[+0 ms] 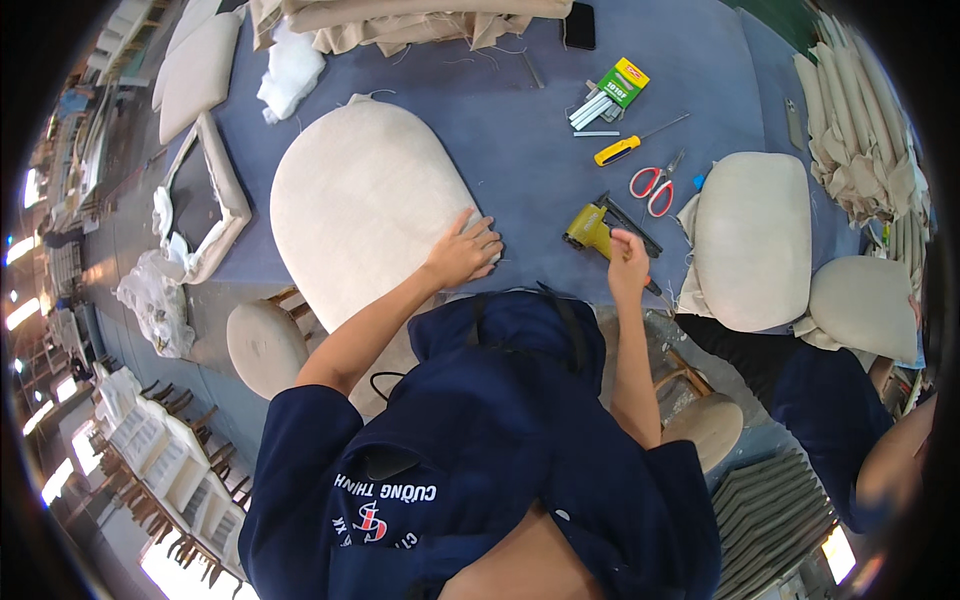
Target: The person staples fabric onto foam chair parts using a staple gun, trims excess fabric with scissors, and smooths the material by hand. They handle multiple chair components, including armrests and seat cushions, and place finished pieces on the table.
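Observation:
A large rounded beige upholstered panel (365,205) lies on the blue-grey table, its lower end reaching past the near edge. My left hand (466,248) grips its right side, fingers curled over the rim. Beside it to the right, a yellow-green staple gun (589,230) with a black magazine rests on the tabletop. My right hand (627,266) is over the gun's handle, fingers curled together; whether it grips the handle or something small is hidden. Beyond the gun lie red-and-white scissors (654,190) and a yellow-handled screwdriver (618,151).
A green-and-yellow box (622,83) with staple strips stands farther back, near a black phone (579,26). Folded beige fabric (420,22) is piled at the far edge. Another padded panel (752,240) lies right, beside a co-worker's dark sleeve (830,425). An upholstered frame (225,215) sits left.

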`<state>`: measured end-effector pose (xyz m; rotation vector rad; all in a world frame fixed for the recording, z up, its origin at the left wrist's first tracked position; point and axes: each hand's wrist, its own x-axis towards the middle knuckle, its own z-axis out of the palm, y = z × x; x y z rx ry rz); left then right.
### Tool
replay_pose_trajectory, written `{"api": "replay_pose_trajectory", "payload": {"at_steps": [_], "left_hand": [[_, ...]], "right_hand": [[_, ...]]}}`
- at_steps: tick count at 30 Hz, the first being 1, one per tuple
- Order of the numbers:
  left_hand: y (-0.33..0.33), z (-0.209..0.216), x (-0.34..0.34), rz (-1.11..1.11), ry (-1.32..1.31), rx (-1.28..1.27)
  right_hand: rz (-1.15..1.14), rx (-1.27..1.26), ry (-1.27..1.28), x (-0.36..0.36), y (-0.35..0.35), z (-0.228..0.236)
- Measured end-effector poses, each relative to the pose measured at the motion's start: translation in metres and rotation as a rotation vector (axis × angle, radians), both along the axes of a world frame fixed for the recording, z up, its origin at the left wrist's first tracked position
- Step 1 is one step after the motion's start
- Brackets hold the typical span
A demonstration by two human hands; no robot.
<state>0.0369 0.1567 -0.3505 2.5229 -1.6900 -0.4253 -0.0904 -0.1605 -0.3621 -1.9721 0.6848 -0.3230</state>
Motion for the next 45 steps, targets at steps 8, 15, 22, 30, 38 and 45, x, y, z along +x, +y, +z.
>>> {"api": "replay_pose_trajectory", "payload": {"at_steps": [8, 15, 22, 30, 38, 45], "left_hand": [[0.068, 0.001, -0.055, 0.2, -0.165, -0.048], [0.057, -0.014, -0.077, 0.252, -0.215, 0.009], [0.053, -0.024, -0.075, 0.202, -0.401, 0.061], [0.052, -0.014, -0.077, 0.226, -0.331, 0.037], [0.218, -0.013, -0.094, 1.658, -0.14, -0.257], [0.287, 0.017, -0.08, 2.085, 0.657, -0.779]], "right_hand": [[0.202, 0.157, 0.054, -0.024, 0.044, -0.006], [0.661, 0.119, 0.172, 0.021, 0.104, -0.004], [0.619, 0.145, 0.182, 0.026, 0.122, -0.021], [0.638, 0.131, 0.132, 0.026, 0.129, -0.035], [0.733, 0.001, 0.139, 0.037, 0.145, -0.023], [0.748, 0.309, 0.18, 0.047, 0.148, -0.021]]}}
